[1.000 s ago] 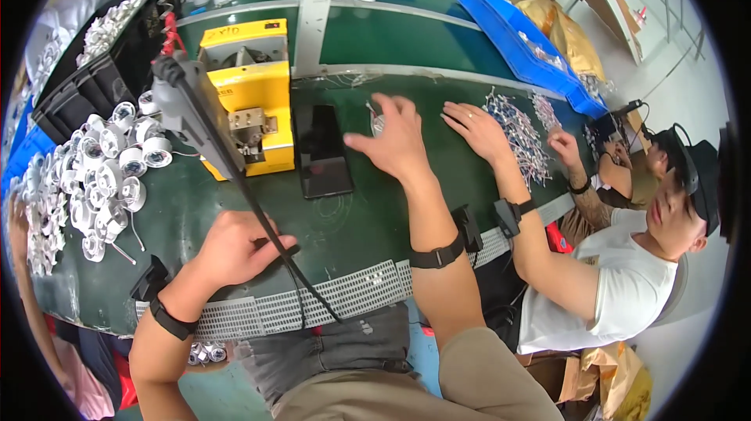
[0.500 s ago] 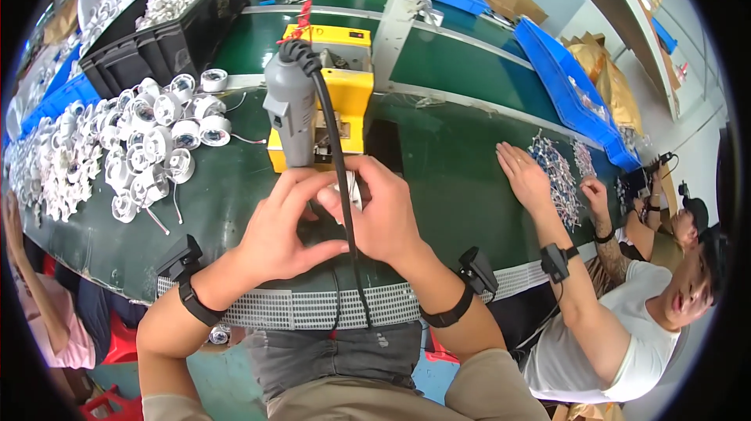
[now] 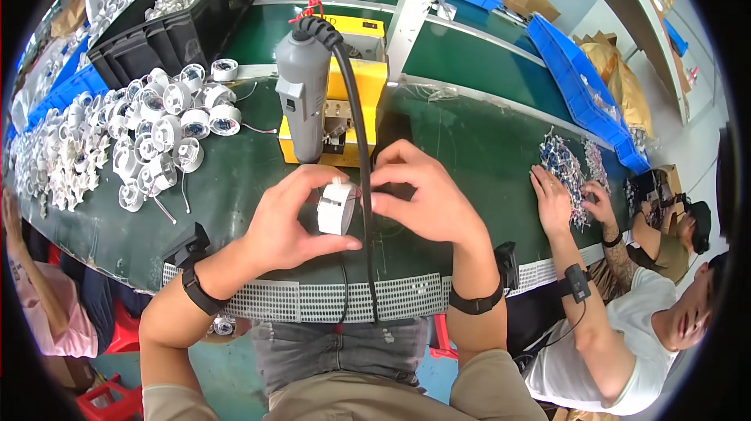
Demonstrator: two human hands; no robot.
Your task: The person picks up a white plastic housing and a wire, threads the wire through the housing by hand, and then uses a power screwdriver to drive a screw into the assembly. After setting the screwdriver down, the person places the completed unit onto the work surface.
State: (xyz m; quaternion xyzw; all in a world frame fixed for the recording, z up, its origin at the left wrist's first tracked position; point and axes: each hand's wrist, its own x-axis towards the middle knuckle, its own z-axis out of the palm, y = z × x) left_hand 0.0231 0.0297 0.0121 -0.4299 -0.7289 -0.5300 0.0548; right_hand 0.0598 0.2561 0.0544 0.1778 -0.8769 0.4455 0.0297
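Observation:
My left hand (image 3: 288, 222) grips a white round plastic housing (image 3: 335, 214) between its thumb and fingers, over the near part of the green table. A small white nub sticks up from the housing's top, and a thin reddish wire shows at its right side. My right hand (image 3: 426, 198) is just right of the housing, thumb and index finger bent together; the black cord in front hides what is between their tips. Beyond my hands a grey power tool (image 3: 303, 100) stands upright at a yellow metal fixture (image 3: 368, 81). Its thick black cord (image 3: 361, 124) hangs down between my hands.
Many white round housings (image 3: 166, 133) with wires lie heaped at left, beside small white parts (image 3: 74, 159). A black crate (image 3: 156, 42) stands behind them. At right, another person's hand (image 3: 554, 200) is by a pile of wired pieces (image 3: 562, 163), near a blue tray (image 3: 583, 93).
My right hand has moved right, away from my left, so the white housing now shows in my left hand. The view has shifted slightly. The co-worker's near hand has moved down beside the wired pieces.

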